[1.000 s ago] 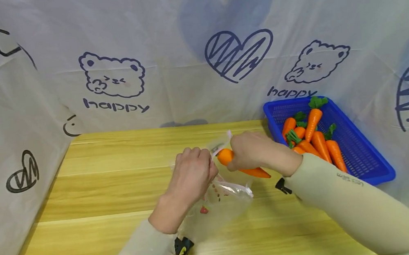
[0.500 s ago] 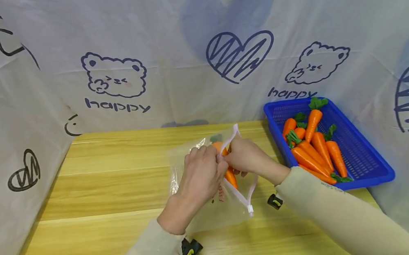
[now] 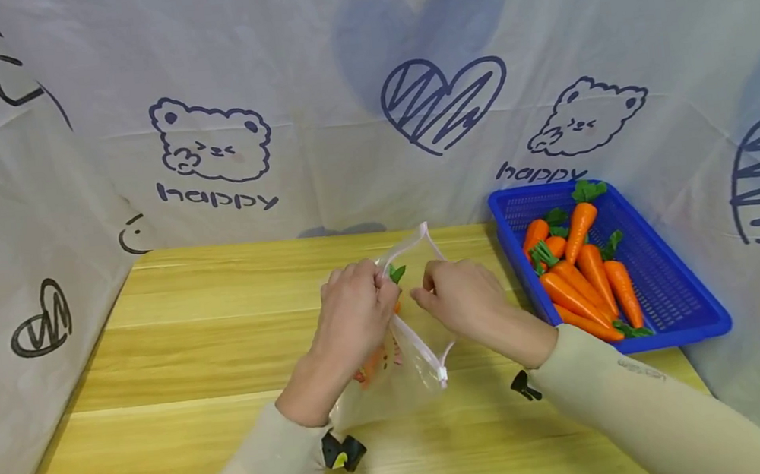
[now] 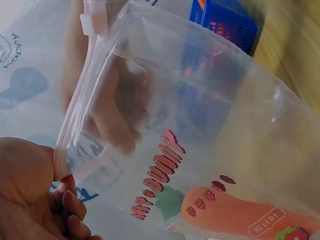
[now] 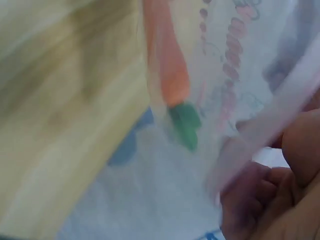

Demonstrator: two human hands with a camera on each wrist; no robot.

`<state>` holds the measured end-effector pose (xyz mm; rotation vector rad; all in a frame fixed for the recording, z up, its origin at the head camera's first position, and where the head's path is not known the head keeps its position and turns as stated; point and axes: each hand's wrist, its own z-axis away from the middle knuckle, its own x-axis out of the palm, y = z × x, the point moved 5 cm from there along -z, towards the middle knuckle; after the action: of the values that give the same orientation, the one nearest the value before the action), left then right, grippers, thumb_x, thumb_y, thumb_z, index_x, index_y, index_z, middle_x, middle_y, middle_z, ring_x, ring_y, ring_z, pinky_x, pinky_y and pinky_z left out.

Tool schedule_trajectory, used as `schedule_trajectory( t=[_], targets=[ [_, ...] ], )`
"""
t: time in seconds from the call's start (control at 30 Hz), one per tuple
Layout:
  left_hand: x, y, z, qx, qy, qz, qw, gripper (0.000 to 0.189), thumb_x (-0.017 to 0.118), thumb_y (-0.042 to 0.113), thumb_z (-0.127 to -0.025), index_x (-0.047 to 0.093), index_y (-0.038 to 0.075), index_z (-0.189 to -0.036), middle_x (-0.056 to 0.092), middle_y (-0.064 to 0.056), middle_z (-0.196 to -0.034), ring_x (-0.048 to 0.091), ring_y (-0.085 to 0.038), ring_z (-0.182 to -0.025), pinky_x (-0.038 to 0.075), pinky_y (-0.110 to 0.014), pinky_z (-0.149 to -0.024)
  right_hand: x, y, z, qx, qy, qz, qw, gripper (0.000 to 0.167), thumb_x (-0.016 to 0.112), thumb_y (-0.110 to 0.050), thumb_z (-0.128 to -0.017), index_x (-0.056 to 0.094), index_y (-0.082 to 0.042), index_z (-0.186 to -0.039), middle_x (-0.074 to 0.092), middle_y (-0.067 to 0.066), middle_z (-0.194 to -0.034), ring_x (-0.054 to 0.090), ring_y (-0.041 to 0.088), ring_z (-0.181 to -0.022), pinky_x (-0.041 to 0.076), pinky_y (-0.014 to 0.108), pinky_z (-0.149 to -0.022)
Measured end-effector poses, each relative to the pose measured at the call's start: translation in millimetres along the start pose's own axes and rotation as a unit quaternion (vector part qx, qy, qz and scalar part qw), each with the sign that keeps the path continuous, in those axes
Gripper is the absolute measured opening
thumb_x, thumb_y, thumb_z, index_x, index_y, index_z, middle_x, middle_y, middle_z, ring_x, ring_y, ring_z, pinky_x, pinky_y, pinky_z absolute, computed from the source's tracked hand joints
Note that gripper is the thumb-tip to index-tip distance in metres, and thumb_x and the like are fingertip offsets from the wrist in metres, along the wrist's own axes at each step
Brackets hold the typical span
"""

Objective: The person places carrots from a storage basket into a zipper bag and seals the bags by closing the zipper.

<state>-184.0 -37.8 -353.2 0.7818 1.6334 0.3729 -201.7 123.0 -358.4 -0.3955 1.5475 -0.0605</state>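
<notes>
My left hand (image 3: 355, 308) pinches the pink rim of a clear zip bag (image 3: 429, 385), seen well in the left wrist view. Through the film (image 4: 275, 145) shows an orange carrot (image 4: 232, 207) with green leaves; in the head view my left hand hides most of it. My right hand (image 3: 469, 301) is at the bag's mouth, its fingers loosely curled with nothing between them. In the left wrist view, film covers the right fingers (image 4: 117, 122). A white slider (image 3: 443, 374) sits at the near end of the bag's zipper.
A blue basket (image 3: 683, 280) with several carrots (image 3: 587, 286) stands at the right of the wooden table (image 3: 191, 347). White cloth (image 3: 317, 151) with drawn bears and hearts hangs behind and on both sides.
A second ago my right hand held the carrot by the bag's mouth. The carrot has gone into the bag, and my right hand has let go and drawn back to the right.
</notes>
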Motion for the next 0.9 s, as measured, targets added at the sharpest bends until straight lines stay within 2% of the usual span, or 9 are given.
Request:
schedule_trajectory(
  t=[0.07, 0.13, 0.23, 0.33, 0.47, 0.57, 0.63, 0.7, 0.9],
  targets=[
    [-3.2, -2.8, -0.7, -0.005, -0.001, 0.006, 1.0, 0.022, 0.051, 0.018, -0.101, 0.052, 0.013, -0.08, 0.051, -0.004, -0.076, 0.046, -0.028, -0.078, 0.034, -0.041, -0.079, -9.3, 8.2, 3.3, 0.011, 0.049, 0.029, 0.9983, 0.032, 0.073, -0.042, -0.096, 0.064, -0.012, -0.09, 0.06, 0.002, -0.07, 0.056, 0.023, -0.056, 0.043, 0.037, -0.05],
    [-6.8, -4.8, -1.7, -0.009, 0.0, 0.014, 0.9999, 0.021, 0.051, 0.018, -0.101, 0.053, 0.013, -0.081, 0.052, -0.005, -0.078, 0.048, -0.029, -0.08, 0.035, -0.042, -0.082, -13.7, 19.4, 4.6, 0.03, 0.067, 0.038, 0.9966, 0.039, 0.074, -0.048, -0.093, 0.064, -0.01, -0.096, 0.063, 0.005, -0.077, 0.06, 0.026, -0.061, 0.047, 0.042, -0.052],
    [-12.9, -7.0, -3.0, -0.016, -0.007, 0.03, 0.9994, 0.02, 0.049, 0.018, -0.101, 0.053, 0.011, -0.083, 0.051, -0.006, -0.079, 0.048, -0.03, -0.081, 0.036, -0.043, -0.084, -12.8, 35.5, 3.8, 0.054, 0.029, 0.02, 0.9979, 0.038, 0.073, -0.047, -0.092, 0.064, -0.01, -0.094, 0.064, 0.005, -0.082, 0.061, 0.026, -0.066, 0.047, 0.043, -0.055],
    [-20.7, -10.0, -4.5, -0.023, -0.008, 0.033, 0.9992, 0.018, 0.051, 0.018, -0.099, 0.055, 0.01, -0.084, 0.053, -0.007, -0.079, 0.05, -0.03, -0.082, 0.039, -0.043, -0.086, -16.5, 45.2, 3.9, 0.049, -0.029, -0.017, 0.9982, 0.026, 0.067, -0.036, -0.092, 0.065, -0.012, -0.082, 0.06, 0.002, -0.072, 0.056, 0.022, -0.061, 0.043, 0.037, -0.053],
    [-36.2, -14.4, -2.7, -0.035, 0.0, -0.015, 0.9993, 0.015, 0.057, 0.021, -0.093, 0.06, 0.012, -0.082, 0.057, -0.005, -0.076, 0.055, -0.03, -0.08, 0.041, -0.045, -0.083, -44.6, 50.1, 4.6, 0.029, -0.014, -0.062, 0.9975, 0.023, 0.061, -0.023, -0.09, 0.055, -0.015, -0.069, 0.045, -0.002, -0.06, 0.044, 0.018, -0.051, 0.033, 0.031, -0.05],
    [-46.8, -16.8, 1.8, -0.045, -0.002, -0.064, 0.997, 0.013, 0.058, 0.021, -0.089, 0.06, 0.014, -0.079, 0.058, -0.004, -0.074, 0.056, -0.029, -0.078, 0.039, -0.044, -0.077, -67.8, 44.2, 6.5, 0.02, 0.009, -0.065, 0.9976, 0.024, 0.059, -0.02, -0.088, 0.05, -0.016, -0.067, 0.04, -0.003, -0.059, 0.04, 0.018, -0.051, 0.029, 0.032, -0.053],
    [-51.6, -16.5, 5.3, -0.047, -0.008, -0.083, 0.9954, 0.012, 0.057, 0.021, -0.088, 0.06, 0.015, -0.078, 0.058, -0.004, -0.075, 0.056, -0.029, -0.078, 0.037, -0.042, -0.074, -76.7, 35.7, 8.4, 0.013, 0.003, -0.057, 0.9983, 0.024, 0.059, -0.021, -0.088, 0.049, -0.016, -0.067, 0.038, -0.003, -0.058, 0.039, 0.019, -0.051, 0.028, 0.033, -0.052],
    [-55.4, -13.8, 8.7, -0.049, -0.011, -0.092, 0.9945, 0.012, 0.057, 0.021, -0.088, 0.061, 0.015, -0.078, 0.059, -0.003, -0.076, 0.056, -0.03, -0.08, 0.035, -0.041, -0.073, -81.5, 26.0, 10.1, 0.002, -0.008, -0.043, 0.999, 0.024, 0.06, -0.023, -0.088, 0.049, -0.018, -0.067, 0.038, -0.004, -0.059, 0.039, 0.018, -0.052, 0.028, 0.032, -0.053],
    [-64.7, 3.4, 14.3, -0.039, 0.003, -0.09, 0.9952, 0.011, 0.059, 0.021, -0.088, 0.062, 0.016, -0.08, 0.062, -0.002, -0.08, 0.055, -0.03, -0.083, 0.034, -0.041, -0.077, -91.0, 0.1, 12.3, -0.007, -0.002, 0.0, 1.0, 0.025, 0.063, -0.023, -0.085, 0.049, -0.017, -0.065, 0.039, -0.002, -0.06, 0.042, 0.02, -0.054, 0.028, 0.033, -0.053]
  ],
)
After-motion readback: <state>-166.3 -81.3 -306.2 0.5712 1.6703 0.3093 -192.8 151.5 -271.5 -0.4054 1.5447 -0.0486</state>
